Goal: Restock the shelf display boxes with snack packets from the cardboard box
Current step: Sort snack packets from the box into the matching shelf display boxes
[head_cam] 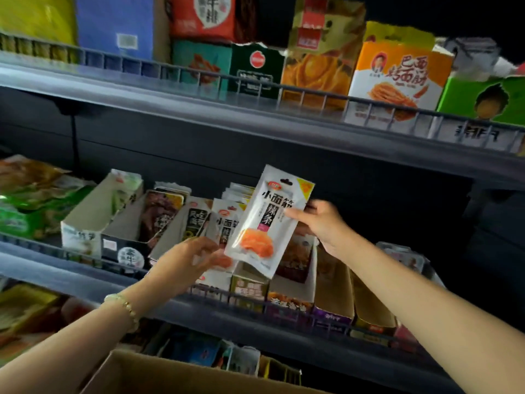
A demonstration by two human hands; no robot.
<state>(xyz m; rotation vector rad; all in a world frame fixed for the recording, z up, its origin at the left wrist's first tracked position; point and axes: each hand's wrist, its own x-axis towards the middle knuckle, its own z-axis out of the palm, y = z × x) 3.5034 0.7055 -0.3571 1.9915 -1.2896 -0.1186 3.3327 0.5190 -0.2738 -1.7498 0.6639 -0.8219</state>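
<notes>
- A dark shelving unit fills the view. Its upper shelf (170,109) and middle shelf (56,270) each have a low wire rail along the front edge.
- The open cardboard box (170,376) sits at the bottom of the view, below the forearms. Its inside is not visible.
- Tall cartons stand on the upper shelf. A red carton (203,15) reads "牛排". An orange-and-white carton (397,78) reads "烤面筋" over a picture of orange strips. A green carton (483,95) stands at the right. Other print there is too blurred to read.
- A row of slanted display boxes lines the middle shelf. They include a black display box (130,257) with a round white label showing "牛", a white display box (216,282) directly under the hands, and a purple-fronted display box (287,305) to its right. Their small print is unreadable.
- The right hand (324,226) reaches in from the right. Its grip is clamped on the right edge of the white snack packet (270,220), thumb on the front.
- The left hand (184,265) is blurred. Its grip looks pinched on the lower part of a second packet (224,228).
- The white snack packet is held in the air in front of the middle shelf, above the white display box, with its top leaning right. It reads "小面筋" and "辣条", with an orange food picture near the bottom and a yellow corner.
- The second packet has the same design, with "小面" showing, and is partly covered by the first.
- A pale beaded bracelet (125,305) circles the left wrist.
</notes>
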